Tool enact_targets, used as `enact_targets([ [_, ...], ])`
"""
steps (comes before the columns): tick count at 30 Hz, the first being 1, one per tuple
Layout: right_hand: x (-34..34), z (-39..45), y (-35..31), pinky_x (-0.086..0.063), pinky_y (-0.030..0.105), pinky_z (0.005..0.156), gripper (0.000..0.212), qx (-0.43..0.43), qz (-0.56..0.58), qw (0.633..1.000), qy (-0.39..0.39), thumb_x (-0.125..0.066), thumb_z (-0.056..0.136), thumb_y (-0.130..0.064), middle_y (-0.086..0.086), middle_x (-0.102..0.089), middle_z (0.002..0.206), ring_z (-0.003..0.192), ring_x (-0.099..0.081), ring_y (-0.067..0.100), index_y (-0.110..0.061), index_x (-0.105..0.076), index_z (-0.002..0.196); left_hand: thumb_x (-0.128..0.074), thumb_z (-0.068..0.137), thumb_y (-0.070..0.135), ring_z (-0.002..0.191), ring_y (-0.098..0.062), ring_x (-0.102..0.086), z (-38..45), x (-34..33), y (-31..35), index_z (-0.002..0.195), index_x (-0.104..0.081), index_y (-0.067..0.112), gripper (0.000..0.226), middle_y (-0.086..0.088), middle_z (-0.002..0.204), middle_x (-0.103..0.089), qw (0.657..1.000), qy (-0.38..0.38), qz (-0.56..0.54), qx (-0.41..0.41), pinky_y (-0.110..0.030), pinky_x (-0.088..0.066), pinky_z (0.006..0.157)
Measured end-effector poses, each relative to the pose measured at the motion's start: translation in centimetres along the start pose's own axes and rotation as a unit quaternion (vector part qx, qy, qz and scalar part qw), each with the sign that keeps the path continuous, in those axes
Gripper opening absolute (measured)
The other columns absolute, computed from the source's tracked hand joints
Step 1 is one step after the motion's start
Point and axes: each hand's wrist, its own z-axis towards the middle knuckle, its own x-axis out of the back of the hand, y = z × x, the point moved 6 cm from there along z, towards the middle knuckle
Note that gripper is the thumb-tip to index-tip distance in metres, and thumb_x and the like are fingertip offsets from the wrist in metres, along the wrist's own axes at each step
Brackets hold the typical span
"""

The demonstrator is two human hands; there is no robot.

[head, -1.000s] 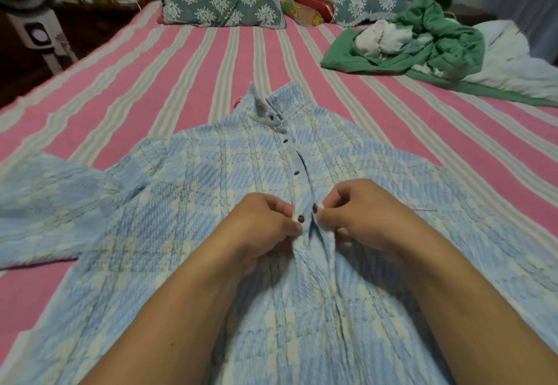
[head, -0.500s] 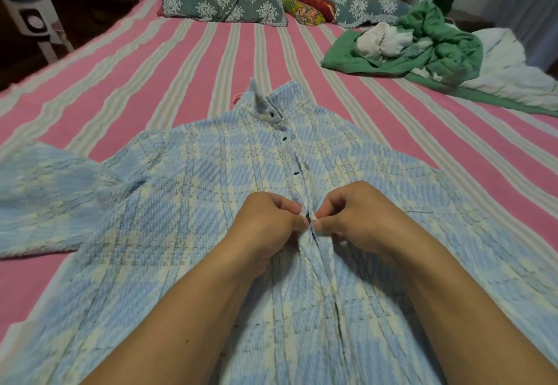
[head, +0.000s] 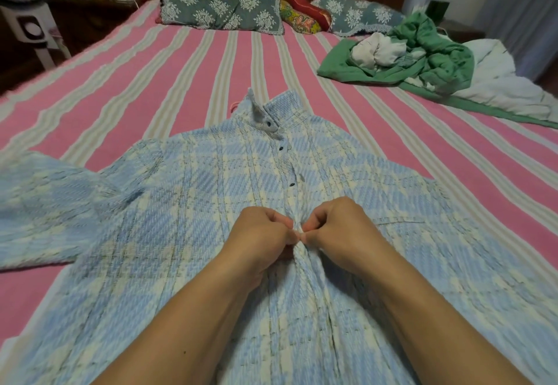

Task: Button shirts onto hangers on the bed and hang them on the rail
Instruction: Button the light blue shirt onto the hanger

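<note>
Shirt (head: 187, 203), blue-and-cream plaid, spread flat on striped pink bed (head: 169, 61), collar toward pillows (head: 222, 11). Upper buttons (head: 281, 149) done up. Left hand (head: 262, 233) and right hand (head: 338, 227) curled, fingertips meeting at the placket, each pinching a shirt edge. Green clothes pile (head: 422, 55) well apart, far right.

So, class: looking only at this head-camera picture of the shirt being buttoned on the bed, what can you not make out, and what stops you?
- The button being worked: head view, covered by the left hand and right hand pinching the blue plaid shirt.
- The hanger: only a pink bit shows beside the collar; the shirt covers the rest.
- The shirt's hem: cut off by the bottom edge.
- The rail: nowhere in view.
</note>
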Motion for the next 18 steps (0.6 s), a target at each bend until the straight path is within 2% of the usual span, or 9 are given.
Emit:
enact_targets([
  [3, 0.9, 0.3, 0.8, -0.051, 0.035, 0.06, 0.035, -0.036, 0.049, 0.998, -0.008, -0.073, 0.09, -0.029, 0.004, -0.066, 0.061, 0.057, -0.057, 0.019, -0.011, -0.068, 0.061, -0.074, 0.087, 0.006, 0.06, -0.017, -0.064, 0.1, -0.4, 1.1, 0.097, -0.065, 0.007, 0.013, -0.007, 0.076, -0.07, 0.996, -0.004, 0.081, -0.036, -0.03, -0.056, 0.058],
  [5, 2.7, 0.3, 1.2, -0.048, 0.037, 0.059, 0.042, -0.028, 0.047, 0.991, 0.125, -0.063, 0.097, -0.031, 0.009, -0.059, 0.06, 0.054, -0.051, 0.021, -0.006, -0.059, 0.063, -0.063, 0.097, 0.009, 0.055, -0.021, -0.063, 0.2, -0.2, 1.4, 0.102, -0.059, 0.003, 0.008, -0.011, 0.075, -0.069, 0.997, -0.009, 0.065, -0.034, -0.032, -0.059, 0.055],
  [7, 4.8, -0.5, 0.1, -0.039, 0.033, 0.057, 0.039, 0.019, 0.036, 0.957, 0.286, -0.054, 0.101, -0.027, 0.009, -0.054, 0.063, 0.055, -0.045, 0.018, -0.004, -0.054, 0.07, -0.051, 0.104, 0.013, 0.054, -0.028, -0.064, 0.1, 0.2, 1.3, 0.104, -0.055, 0.001, 0.013, -0.015, 0.075, -0.069, 0.999, -0.006, 0.032, -0.019, -0.042, -0.062, 0.058],
  [8, 5.2, -0.2, -1.1, -0.041, 0.032, 0.058, 0.032, 0.04, 0.043, 0.952, 0.3, -0.053, 0.101, -0.026, 0.007, -0.057, 0.069, 0.058, -0.049, 0.016, -0.006, -0.056, 0.076, -0.048, 0.105, 0.016, 0.055, -0.031, -0.066, 0.3, 0.6, 1.3, 0.102, -0.056, 0.003, 0.016, -0.014, 0.074, -0.07, 0.998, 0.012, 0.046, -0.033, -0.048, -0.063, 0.06],
  [10, 4.1, 2.7, -3.1, -0.049, 0.034, 0.065, 0.02, 0.026, 0.003, 0.981, 0.193, -0.055, 0.099, -0.032, -0.001, -0.062, 0.084, 0.073, -0.058, 0.016, -0.012, -0.057, 0.094, -0.047, 0.104, 0.022, 0.064, -0.031, -0.07, 0.8, 1.5, 1.8, 0.094, -0.059, 0.012, 0.019, -0.01, 0.076, -0.072, 0.984, 0.078, 0.132, -0.092, -0.051, -0.061, 0.064],
  [12, 1.7, 5.9, -3.1, -0.046, 0.033, 0.066, 0.026, -0.037, -0.056, 0.996, 0.06, -0.059, 0.096, -0.04, 0.0, -0.058, 0.083, 0.075, -0.057, 0.019, -0.015, -0.053, 0.095, -0.048, 0.102, 0.025, 0.073, -0.025, -0.068, 0.8, 2.1, 2.3, 0.089, -0.061, 0.018, 0.019, -0.004, 0.08, -0.069, 0.968, 0.131, 0.167, -0.132, -0.045, -0.057, 0.067],
  [13, 0.7, 7.0, -2.3, -0.042, 0.032, 0.062, 0.027, -0.055, -0.063, 0.996, 0.04, -0.062, 0.095, -0.04, 0.002, -0.055, 0.076, 0.068, -0.054, 0.02, -0.014, -0.054, 0.088, -0.049, 0.102, 0.024, 0.074, -0.023, -0.067, 0.8, 2.4, 2.4, 0.089, -0.061, 0.02, 0.019, -0.002, 0.081, -0.069, 0.967, 0.139, 0.156, -0.144, -0.042, -0.055, 0.066],
  [16, 0.3, 7.9, 0.6, -0.034, 0.028, 0.057, 0.032, -0.076, 0.03, 0.991, 0.105, -0.068, 0.094, -0.027, 0.009, -0.048, 0.064, 0.058, -0.046, 0.024, -0.012, -0.053, 0.07, -0.051, 0.103, 0.022, 0.076, -0.021, -0.065, 1.0, 2.8, 2.0, 0.089, -0.061, 0.021, 0.017, -0.001, 0.084, -0.068, 0.968, 0.138, 0.159, -0.136, -0.037, -0.052, 0.065],
  [18, 0.8, 7.8, 1.6, -0.046, 0.033, 0.069, 0.032, -0.101, 0.15, 0.979, 0.099, -0.07, 0.094, -0.021, 0.026, -0.057, 0.073, 0.068, -0.057, 0.036, 0.003, -0.061, 0.075, -0.049, 0.102, 0.023, 0.075, -0.025, -0.066, 1.5, 2.7, 1.3, 0.09, -0.061, 0.017, 0.018, -0.004, 0.083, -0.067, 0.962, 0.141, 0.204, -0.116, -0.042, -0.055, 0.067],
])
